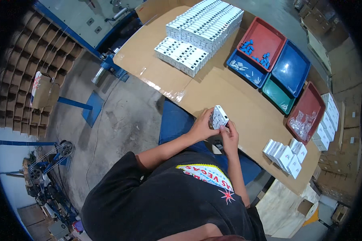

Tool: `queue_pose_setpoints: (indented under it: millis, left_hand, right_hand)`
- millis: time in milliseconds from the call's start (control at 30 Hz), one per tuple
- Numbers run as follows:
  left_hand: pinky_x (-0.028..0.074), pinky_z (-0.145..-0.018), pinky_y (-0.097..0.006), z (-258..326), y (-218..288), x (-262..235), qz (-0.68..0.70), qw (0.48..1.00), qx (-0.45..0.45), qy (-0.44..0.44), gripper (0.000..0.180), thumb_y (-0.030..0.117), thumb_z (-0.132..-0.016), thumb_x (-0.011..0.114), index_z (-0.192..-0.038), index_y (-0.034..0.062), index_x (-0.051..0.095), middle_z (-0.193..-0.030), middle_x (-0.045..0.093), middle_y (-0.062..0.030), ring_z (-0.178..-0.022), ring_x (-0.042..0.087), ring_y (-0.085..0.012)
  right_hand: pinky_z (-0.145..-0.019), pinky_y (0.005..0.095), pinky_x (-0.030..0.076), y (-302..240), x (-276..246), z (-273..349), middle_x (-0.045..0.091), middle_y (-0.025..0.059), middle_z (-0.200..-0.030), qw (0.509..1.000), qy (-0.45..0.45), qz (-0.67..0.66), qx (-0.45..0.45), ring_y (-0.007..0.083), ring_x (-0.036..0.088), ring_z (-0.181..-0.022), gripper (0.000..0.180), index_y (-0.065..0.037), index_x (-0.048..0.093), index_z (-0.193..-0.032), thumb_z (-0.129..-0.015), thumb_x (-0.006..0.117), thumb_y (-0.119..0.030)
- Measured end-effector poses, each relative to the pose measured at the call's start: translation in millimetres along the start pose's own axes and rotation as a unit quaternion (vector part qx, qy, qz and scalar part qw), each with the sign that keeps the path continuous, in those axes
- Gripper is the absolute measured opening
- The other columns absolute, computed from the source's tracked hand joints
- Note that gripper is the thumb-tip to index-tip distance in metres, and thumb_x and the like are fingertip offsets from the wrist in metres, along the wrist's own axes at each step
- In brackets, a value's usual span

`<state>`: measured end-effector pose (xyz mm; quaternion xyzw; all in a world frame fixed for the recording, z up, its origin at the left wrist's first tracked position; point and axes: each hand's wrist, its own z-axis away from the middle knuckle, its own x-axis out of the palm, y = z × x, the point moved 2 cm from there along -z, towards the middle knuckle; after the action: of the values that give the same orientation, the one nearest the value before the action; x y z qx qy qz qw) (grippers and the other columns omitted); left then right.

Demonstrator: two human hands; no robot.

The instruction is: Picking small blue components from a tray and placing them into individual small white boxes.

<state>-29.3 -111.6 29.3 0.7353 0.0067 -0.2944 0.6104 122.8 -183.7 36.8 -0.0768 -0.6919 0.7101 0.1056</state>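
The white case (219, 116) is held above the bench (253, 120), pinched by the fingers of the left hand (202, 127) and, at its lower edge, the right hand (230, 138). Light, stiff, slightly slippery handling is expected; opposite edges should be grasped. A white stack (205, 30) is located at twelve o'clock.

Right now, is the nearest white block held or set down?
Held: left hand and right hand have the white block between them.
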Motion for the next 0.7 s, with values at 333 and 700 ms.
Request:
queue_pose_setpoints:
  millis: [333, 700]
  left_hand:
    - [0.046, -0.105, -0.040, -55.9, -43.5, -82.5, 0.081, 0.987, -0.025, 0.137, 0.096, 0.022, -0.074, 0.086, -0.148, -0.0039, 0.033, -0.134, 0.055, -0.0204, -0.122, 0.057, -0.0280]
    - [0.046, -0.105, -0.041, -111.5, -46.9, -131.9, 0.024, 0.979, 0.076, 0.188, 0.098, 0.025, -0.072, 0.087, -0.148, -0.0045, 0.032, -0.136, 0.053, -0.0241, -0.122, 0.056, -0.0319]
  right_hand:
    - [-0.091, 0.0300, 0.055, 36.5, -41.2, 8.5, 0.069, 0.0143, -0.124, 0.993, -0.005, -0.020, 0.112, 0.0181, 0.069, -0.103, 0.037, 0.003, 0.058, -0.136, -0.104, 0.061, -0.014]
    - [-0.074, 0.0285, 0.058, -16.9, 12.4, -48.8, 0.071, 0.0115, -0.115, 0.993, 0.001, 0.120, 0.019, 0.0138, 0.068, -0.092, 0.035, 0.002, 0.062, -0.128, -0.100, 0.067, -0.019]
